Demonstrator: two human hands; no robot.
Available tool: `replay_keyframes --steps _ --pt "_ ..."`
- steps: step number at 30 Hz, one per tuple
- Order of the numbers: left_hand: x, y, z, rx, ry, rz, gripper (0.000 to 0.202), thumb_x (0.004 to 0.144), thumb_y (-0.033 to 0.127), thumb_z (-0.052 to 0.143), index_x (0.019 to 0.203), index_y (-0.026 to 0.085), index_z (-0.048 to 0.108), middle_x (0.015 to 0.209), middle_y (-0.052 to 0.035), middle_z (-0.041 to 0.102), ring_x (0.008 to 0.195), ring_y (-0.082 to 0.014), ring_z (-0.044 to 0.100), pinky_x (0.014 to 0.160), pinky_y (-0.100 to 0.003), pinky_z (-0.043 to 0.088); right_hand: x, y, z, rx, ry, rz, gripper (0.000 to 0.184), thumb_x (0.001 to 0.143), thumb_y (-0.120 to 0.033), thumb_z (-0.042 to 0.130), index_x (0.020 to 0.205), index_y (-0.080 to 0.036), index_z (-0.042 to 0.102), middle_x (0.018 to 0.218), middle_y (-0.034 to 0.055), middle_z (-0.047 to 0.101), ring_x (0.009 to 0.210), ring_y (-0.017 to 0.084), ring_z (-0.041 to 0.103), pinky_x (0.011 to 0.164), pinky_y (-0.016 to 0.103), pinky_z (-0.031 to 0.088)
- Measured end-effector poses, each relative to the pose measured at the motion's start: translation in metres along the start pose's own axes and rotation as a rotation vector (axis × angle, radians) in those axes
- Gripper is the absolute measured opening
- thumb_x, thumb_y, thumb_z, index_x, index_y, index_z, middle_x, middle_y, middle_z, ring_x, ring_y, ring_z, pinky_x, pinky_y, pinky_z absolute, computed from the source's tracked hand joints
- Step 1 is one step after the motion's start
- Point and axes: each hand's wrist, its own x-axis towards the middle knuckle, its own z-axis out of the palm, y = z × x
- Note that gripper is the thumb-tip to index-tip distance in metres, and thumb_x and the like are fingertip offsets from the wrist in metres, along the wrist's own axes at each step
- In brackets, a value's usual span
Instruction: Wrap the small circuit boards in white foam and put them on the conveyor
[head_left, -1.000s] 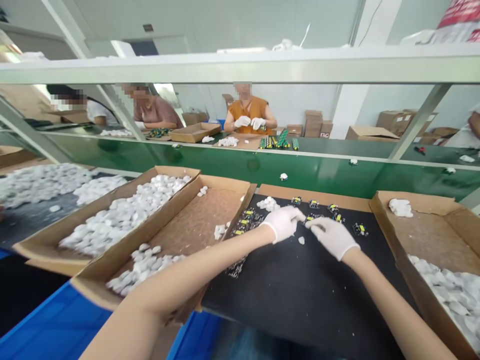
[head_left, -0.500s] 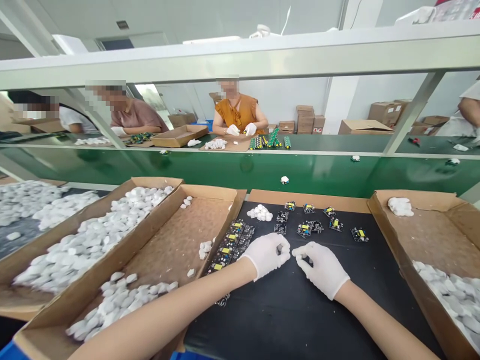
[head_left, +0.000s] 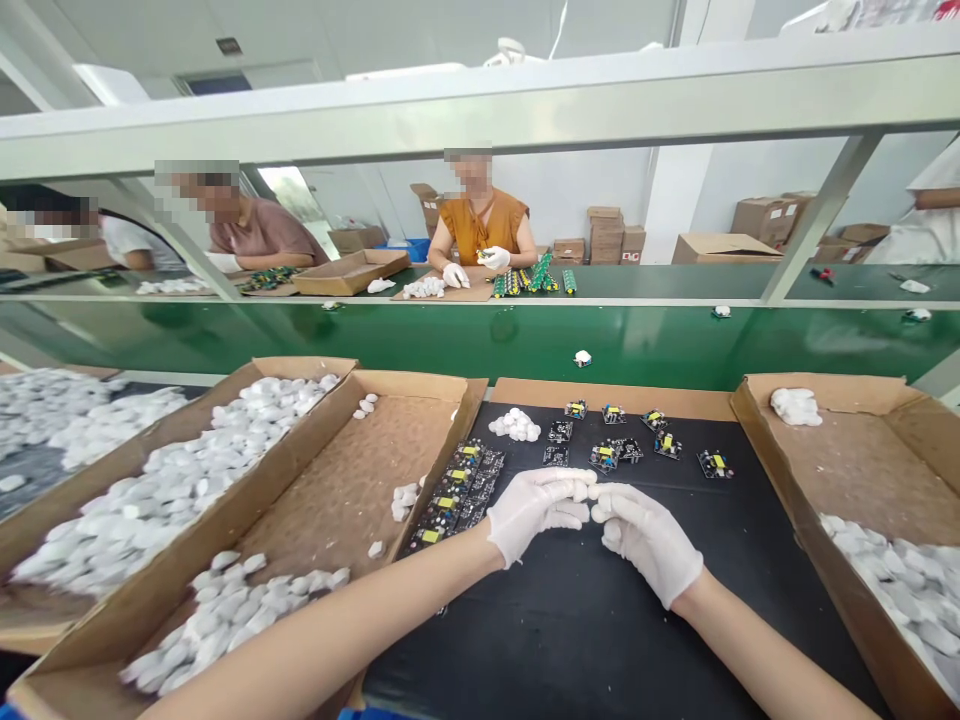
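My left hand and my right hand, both in white gloves, meet fingertip to fingertip over the black mat. Their fingers are curled and pinch a small white piece between them. Just beyond the fingers lie several small circuit boards with yellow parts. A row of the same boards leans along the mat's left edge. A little heap of white pieces sits at the mat's far left.
Cardboard trays of white pieces stand to the left, and another tray to the right. A green conveyor runs behind, with a loose white piece on it. People work across the belt under a metal shelf.
Both hands drew back from the scattered boards toward me and closed together. The view tilted down slightly.
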Motion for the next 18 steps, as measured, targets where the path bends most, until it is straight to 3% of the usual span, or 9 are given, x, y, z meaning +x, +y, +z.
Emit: replay_keyframes --steps 3,6,12,15,18 --pt "-0.001 0.004 0.001 -0.075 -0.022 -0.045 0.041 0.065 0.029 0.077 0.102 0.013 0.069 0.094 -0.0095 0.071 0.08 -0.0144 0.066 0.076 -0.024 0.052 0.002 0.001 -0.001 0.024 -0.01 -0.003 0.028 0.055 -0.035 0.081 0.075 -0.018 0.069 0.068 -0.0016 0.056 0.052 0.006 0.041 0.053 0.023 0.034" --pt "-0.002 0.005 0.001 -0.04 0.004 -0.006 0.045 0.062 0.031 0.079 0.103 0.013 0.068 0.091 -0.0083 0.071 0.08 -0.0143 0.066 0.077 -0.024 0.052 0.001 0.001 -0.001 -0.022 -0.001 -0.029 0.031 0.056 -0.037 0.081 0.077 -0.018 0.07 0.071 -0.0013 0.057 0.054 0.006 0.041 0.054 0.024 0.035" --pt "0.001 -0.005 0.002 0.118 0.028 0.049 0.05 0.058 0.045 0.078 0.093 0.01 0.068 0.066 -0.0037 0.066 0.054 -0.0106 0.061 0.054 -0.022 0.051 -0.001 0.002 0.003 -0.226 0.075 -0.095 0.037 0.054 -0.044 0.08 0.075 -0.018 0.064 0.073 -0.0001 0.061 0.061 0.01 0.05 0.06 0.026 0.041" --pt "0.001 -0.011 0.002 0.12 -0.039 0.081 0.061 0.062 0.051 0.073 0.106 0.01 0.062 0.068 -0.004 0.066 0.051 -0.0123 0.062 0.049 -0.023 0.051 0.002 0.006 0.003 -0.417 0.117 -0.21 0.035 0.056 -0.044 0.078 0.073 -0.019 0.06 0.061 -0.0025 0.056 0.055 0.011 0.049 0.055 0.027 0.041" --pt "0.0 -0.015 0.002 0.139 -0.098 0.107 0.077 0.067 0.055 0.068 0.127 0.011 0.048 0.069 -0.0033 0.064 0.052 -0.0145 0.064 0.048 -0.023 0.051 0.003 0.01 0.0 -0.669 0.116 -0.323 0.035 0.063 -0.039 0.073 0.09 -0.02 0.064 0.056 -0.0041 0.05 0.052 0.011 0.046 0.055 0.028 0.041"
